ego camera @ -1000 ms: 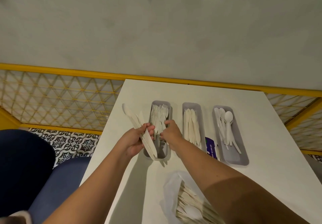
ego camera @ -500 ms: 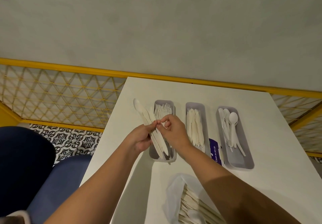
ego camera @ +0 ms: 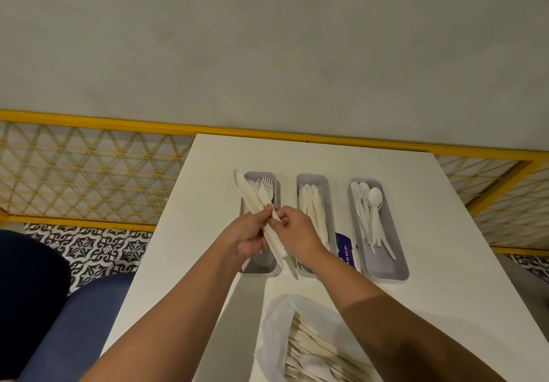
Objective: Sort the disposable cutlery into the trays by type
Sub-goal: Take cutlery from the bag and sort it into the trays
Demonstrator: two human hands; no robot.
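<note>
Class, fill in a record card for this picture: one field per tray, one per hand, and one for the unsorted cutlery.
left tray: forks
middle tray: knives
right tray: spoons
left hand: grips a bundle of mixed white cutlery over the left tray
right hand: pinches what looks like a single fork at the bundle, by its handle
unsorted: plastic bag of cutlery, nearest the person

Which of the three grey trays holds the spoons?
The rightmost tray; the left tray holds forks, the middle tray knives.
</note>
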